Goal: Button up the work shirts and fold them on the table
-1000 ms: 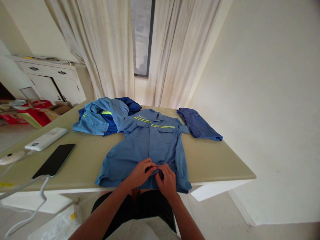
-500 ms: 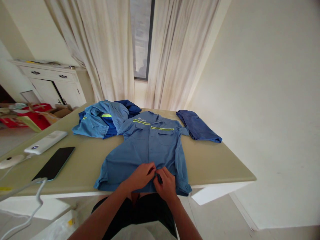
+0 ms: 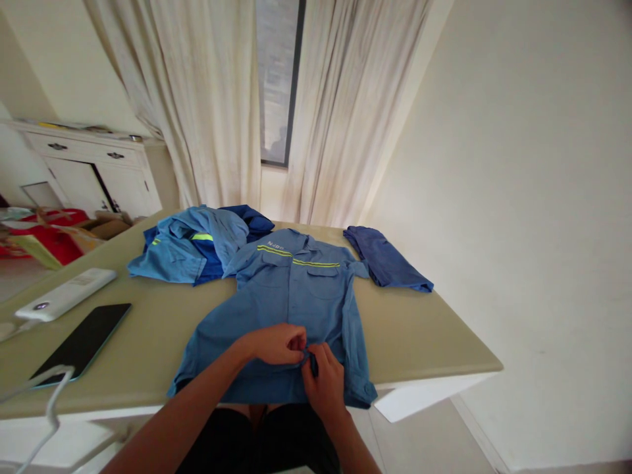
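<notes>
A blue long-sleeved work shirt (image 3: 316,289) lies front up on the table, collar away from me, with yellow stripes across the chest and white letters above them. My left hand (image 3: 279,343) is closed, its fingertips pinching the front edge of the shirt low on the body. Just to its right, my right hand (image 3: 326,378) pinches the same edge, and a bit of cloth is bunched between the two. Whether a button sits there is hidden by my fingers. The shirt's sleeves lie along its sides, and its lower hem reaches the table's near edge.
A heap of blue garments (image 3: 190,240) lies at the back left, and folded dark blue cloth (image 3: 390,260) at the back right. On the table's (image 3: 415,336) left are a black phone (image 3: 83,342), a white power bank (image 3: 66,294) and a white cable (image 3: 52,401).
My left hand has turned flatter, its fingertips still meeting my right hand's at the shirt's front edge. The view has shifted slightly, so the table things appear lower and further left.
</notes>
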Demonstrator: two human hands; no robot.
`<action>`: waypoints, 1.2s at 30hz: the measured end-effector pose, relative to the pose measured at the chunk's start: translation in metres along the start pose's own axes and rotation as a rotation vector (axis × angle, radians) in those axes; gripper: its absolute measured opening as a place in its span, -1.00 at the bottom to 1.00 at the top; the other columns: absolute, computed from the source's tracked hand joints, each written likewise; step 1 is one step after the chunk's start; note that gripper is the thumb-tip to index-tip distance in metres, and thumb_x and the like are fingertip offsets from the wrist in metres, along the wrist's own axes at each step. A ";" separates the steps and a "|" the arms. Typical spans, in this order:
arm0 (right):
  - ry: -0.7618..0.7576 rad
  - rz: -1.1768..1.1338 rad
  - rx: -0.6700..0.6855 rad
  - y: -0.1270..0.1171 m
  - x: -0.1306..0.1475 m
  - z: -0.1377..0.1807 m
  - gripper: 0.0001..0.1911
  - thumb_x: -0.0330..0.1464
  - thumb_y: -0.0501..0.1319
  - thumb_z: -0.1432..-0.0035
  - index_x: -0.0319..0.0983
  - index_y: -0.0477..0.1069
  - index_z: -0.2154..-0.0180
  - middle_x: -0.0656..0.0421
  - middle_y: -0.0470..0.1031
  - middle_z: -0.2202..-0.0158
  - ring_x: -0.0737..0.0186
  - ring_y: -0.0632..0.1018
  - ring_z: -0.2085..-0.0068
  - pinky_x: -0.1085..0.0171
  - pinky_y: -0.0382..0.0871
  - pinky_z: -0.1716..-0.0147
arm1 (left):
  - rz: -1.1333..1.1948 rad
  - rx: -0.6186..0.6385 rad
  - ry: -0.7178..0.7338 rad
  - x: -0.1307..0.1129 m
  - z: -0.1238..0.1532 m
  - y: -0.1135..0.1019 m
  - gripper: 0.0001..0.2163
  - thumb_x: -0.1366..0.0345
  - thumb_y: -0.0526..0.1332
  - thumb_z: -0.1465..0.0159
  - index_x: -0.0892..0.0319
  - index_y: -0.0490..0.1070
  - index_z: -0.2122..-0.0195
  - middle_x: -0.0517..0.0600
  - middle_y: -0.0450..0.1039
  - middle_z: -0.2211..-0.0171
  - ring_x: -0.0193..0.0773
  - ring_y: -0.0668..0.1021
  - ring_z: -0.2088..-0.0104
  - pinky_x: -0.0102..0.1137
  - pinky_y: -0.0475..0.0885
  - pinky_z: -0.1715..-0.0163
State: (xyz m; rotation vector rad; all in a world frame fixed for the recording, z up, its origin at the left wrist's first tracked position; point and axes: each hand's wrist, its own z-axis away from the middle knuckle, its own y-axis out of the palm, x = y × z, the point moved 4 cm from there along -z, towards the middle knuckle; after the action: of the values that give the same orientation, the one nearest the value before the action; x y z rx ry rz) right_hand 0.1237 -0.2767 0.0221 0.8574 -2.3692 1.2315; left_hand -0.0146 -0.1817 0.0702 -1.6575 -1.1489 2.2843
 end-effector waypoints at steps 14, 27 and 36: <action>-0.067 -0.098 0.245 -0.015 -0.004 -0.013 -0.83 -0.53 0.13 -0.20 -0.16 0.40 0.24 0.15 0.45 0.29 0.18 0.49 0.23 0.28 0.32 0.25 | -0.245 -0.218 0.020 0.008 -0.022 -0.025 -0.79 0.22 0.12 -0.33 0.14 0.52 0.21 -0.02 0.59 0.29 -0.22 0.58 0.29 -0.38 0.40 0.28; 0.130 0.084 0.411 -0.017 -0.022 -0.070 -0.82 -0.25 0.18 -0.38 -0.14 0.46 0.06 0.11 0.51 0.08 0.15 0.53 0.08 0.25 0.37 0.05 | -0.537 -0.501 -0.071 0.089 -0.062 -0.029 -0.60 0.21 -0.05 -0.49 -0.04 0.36 -0.28 -0.04 0.30 -0.35 -0.12 0.37 -0.31 -0.10 0.25 -0.27; 0.099 0.446 0.714 0.028 -0.061 -0.172 -0.68 -0.19 0.23 -0.31 -0.16 0.48 -0.03 0.04 0.58 0.03 0.03 0.60 0.05 0.21 0.39 0.14 | -0.366 -0.728 -0.147 0.096 -0.064 -0.046 -0.70 0.45 0.00 -0.42 0.14 0.46 -0.04 0.06 0.54 -0.01 -0.15 0.53 -0.04 -0.23 0.39 -0.10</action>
State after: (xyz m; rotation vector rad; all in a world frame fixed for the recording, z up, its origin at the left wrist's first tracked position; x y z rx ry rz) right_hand 0.1555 -0.1010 0.0697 0.4159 -2.1000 2.3137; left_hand -0.0149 -0.0697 0.0157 -1.2716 -2.2919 1.8826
